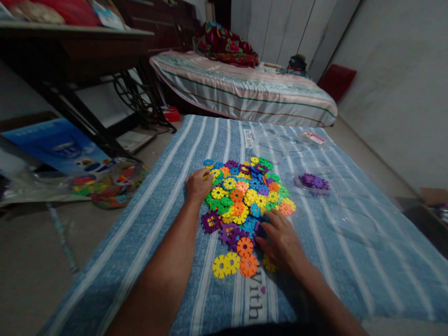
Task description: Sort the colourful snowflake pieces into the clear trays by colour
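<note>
A heap of notched plastic building discs [241,196] in yellow, green, blue, orange and purple lies on a striped cloth. At the heap's left edge is my left hand [199,185], its fingers curled together. Yellow shows by those fingertips, but what they pinch is unclear. My right hand [282,240] reaches in at the lower right, thumb and fingers closing around the edge of a purple notched piece [258,230]. Purple square pieces [211,222] lie at the lower left of the heap. Nearer me are orange discs [248,265] and a joined-looking yellow pair [226,264].
Right of the heap, a clear plastic tray [353,219] holds purple pieces [315,182]. Another clear plastic package [276,142] lies behind. A bed [245,88] stands beyond the cloth-covered surface [150,224]. To the left are a sewing-machine table [80,35] and a blue box [59,144].
</note>
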A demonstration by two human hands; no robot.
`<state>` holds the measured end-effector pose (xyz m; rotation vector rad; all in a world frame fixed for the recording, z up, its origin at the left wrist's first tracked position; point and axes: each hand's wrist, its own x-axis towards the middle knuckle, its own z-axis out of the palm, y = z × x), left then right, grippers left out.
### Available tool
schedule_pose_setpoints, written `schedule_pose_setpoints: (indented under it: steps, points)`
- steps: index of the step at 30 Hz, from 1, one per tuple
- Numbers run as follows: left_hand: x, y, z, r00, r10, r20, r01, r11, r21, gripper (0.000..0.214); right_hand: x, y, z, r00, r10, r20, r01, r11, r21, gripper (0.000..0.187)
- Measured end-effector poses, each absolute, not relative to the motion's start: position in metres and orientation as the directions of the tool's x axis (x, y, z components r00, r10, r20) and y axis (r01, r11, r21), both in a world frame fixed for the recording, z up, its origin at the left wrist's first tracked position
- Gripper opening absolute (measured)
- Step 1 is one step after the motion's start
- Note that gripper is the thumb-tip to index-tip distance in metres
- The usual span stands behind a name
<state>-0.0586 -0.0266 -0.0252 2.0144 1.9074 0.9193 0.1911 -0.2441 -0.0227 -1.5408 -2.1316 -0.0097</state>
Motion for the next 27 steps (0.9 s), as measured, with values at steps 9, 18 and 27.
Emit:
schedule_pose_setpoints:
  steps: [9, 18, 27]
  points:
    - [-0.057, -0.029, -0.021, -0.035, 0.96, 0.279, 0.821, -0.132, 0.555, 0.023, 0.189, -0.258, -0.025, -0.089, 0.873, 0.48, 0.829, 0.332, -0.451, 0.014]
    - [-0.055, -0.032, -0.018, -0.037, 0.964, 0.264, 0.814, -0.124, 0.568, 0.024, 0.189, -0.261, 0.006, 0.064, 0.972, 0.225, 0.537, 0.156, -0.829, 0.013]
    - [-0.053, -0.033, -0.019, -0.057, 0.963, 0.263, 0.817, -0.106, 0.567, 0.024, 0.297, -0.191, 0.04, 0.467, 0.784, 0.409, 0.609, 0.05, -0.792, 0.032]
